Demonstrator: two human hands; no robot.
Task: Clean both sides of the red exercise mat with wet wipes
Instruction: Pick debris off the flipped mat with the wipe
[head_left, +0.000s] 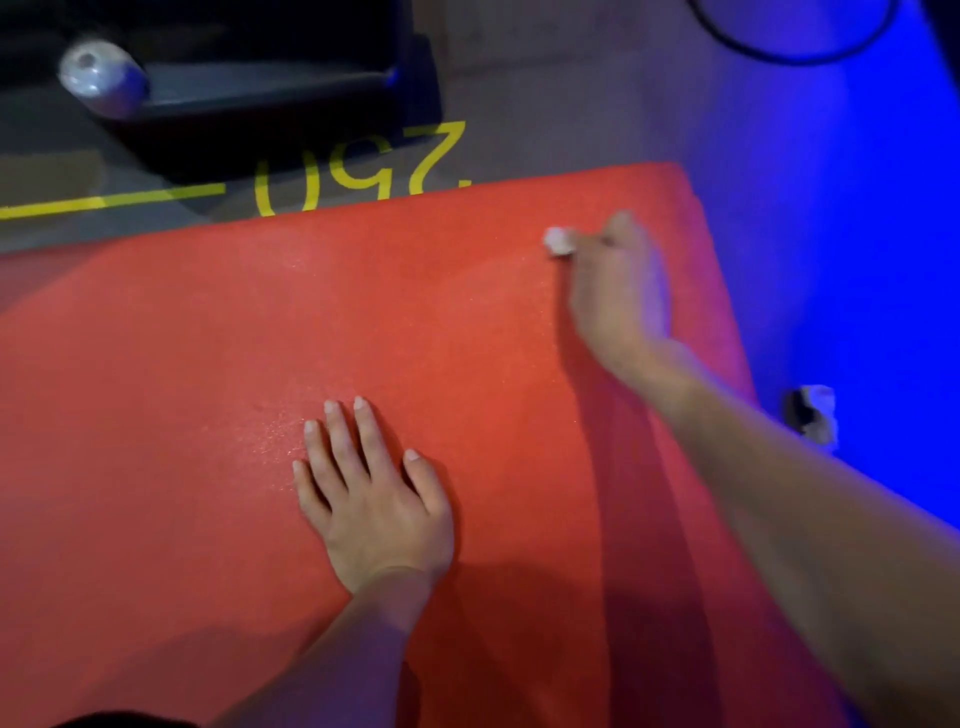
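Mat (208, 415), red and spread flat on the floor (571, 93), fills most of the view and is the landmark here. Beyond the mat's far left corner a blurred roll or canister (101, 75) sits against dark equipment (291, 98), and yellow floor markings (358, 171) run along the mat's far edge. Near the mat's middle the left hand (371, 493) lies palm down, fingers (369, 431) straight and spread, pressing the mat in place. Toward the mat's far right corner the right hand (613, 291) is blurred, its fingers curled around a small white wipe (560, 241) held on the surface. Off the mat's right edge, in blue light, lies a small white and dark object (815, 413), possibly the wipe pack, though that is unclear. Judging from this, the wipe is bunched small, so each pass likely covers little and could leave strips missed; a hard stroke near the corner could ruck or slide the mat if the bracing hand lifts. The underside presumably remains to be done.
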